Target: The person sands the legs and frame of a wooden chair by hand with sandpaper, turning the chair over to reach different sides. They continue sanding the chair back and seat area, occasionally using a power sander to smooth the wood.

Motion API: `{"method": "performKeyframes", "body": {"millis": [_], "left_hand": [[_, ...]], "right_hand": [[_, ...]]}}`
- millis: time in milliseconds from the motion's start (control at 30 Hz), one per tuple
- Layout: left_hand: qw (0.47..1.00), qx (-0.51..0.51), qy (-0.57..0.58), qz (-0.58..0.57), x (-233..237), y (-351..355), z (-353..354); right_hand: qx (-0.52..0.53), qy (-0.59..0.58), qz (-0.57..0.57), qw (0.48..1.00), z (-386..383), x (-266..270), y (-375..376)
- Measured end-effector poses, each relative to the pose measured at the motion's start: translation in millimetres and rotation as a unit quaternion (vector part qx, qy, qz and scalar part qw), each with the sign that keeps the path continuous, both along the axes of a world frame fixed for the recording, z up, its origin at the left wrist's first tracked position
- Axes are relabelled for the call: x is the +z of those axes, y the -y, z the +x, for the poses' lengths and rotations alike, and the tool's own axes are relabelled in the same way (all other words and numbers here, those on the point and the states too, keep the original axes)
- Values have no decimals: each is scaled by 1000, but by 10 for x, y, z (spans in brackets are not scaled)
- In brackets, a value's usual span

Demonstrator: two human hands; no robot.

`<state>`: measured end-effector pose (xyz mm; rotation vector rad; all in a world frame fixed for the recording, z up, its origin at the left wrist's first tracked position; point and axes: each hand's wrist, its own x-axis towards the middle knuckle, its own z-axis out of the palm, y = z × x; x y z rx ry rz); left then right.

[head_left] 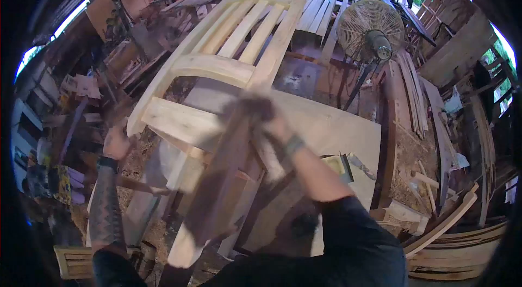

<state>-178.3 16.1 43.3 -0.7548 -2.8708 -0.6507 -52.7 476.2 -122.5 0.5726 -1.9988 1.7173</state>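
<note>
A pale, unpainted wooden chair frame (198, 67) with a slatted back lies tilted on a light board (337, 129). At its lower left corner, my left hand (117, 143) is closed around the edge of the side post. My right hand (269, 116) is over the frame's right-hand post, smeared by motion. A dark, blurred patch lies under its fingers, and I cannot make out whether it is a held thing or shadow. One long post (187, 243) of the frame runs toward my body, partly in my shadow. A yellow-green piece with a dark edge (340, 167) lies right of my forearm.
A large round fan (372, 29) stands behind the board on the right. Stacked planks (318, 10) lie at the back. Wood offcuts (405, 213) and a curved strip (446, 222) are at the lower right. Sawdust covers the floor. A small slatted wooden piece (76, 262) sits lower left.
</note>
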Motion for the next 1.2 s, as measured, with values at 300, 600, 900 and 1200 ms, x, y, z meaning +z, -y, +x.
{"method": "performKeyframes", "body": {"millis": [300,600,900,1200], "left_hand": [[993,12,-86,-76,-88,54,-147],[999,23,-28,-18,-146,178,-119],[998,19,-53,-40,-68,104,-21],[995,41,-78,-56,-55,104,50]], "right_hand": [[8,-5,-1,1000,-36,-68,249],[-268,-48,188,944,-648,712,-842],[-230,-92,395,884,-289,719,-740],[-72,21,292,953,274,735,-27]]}}
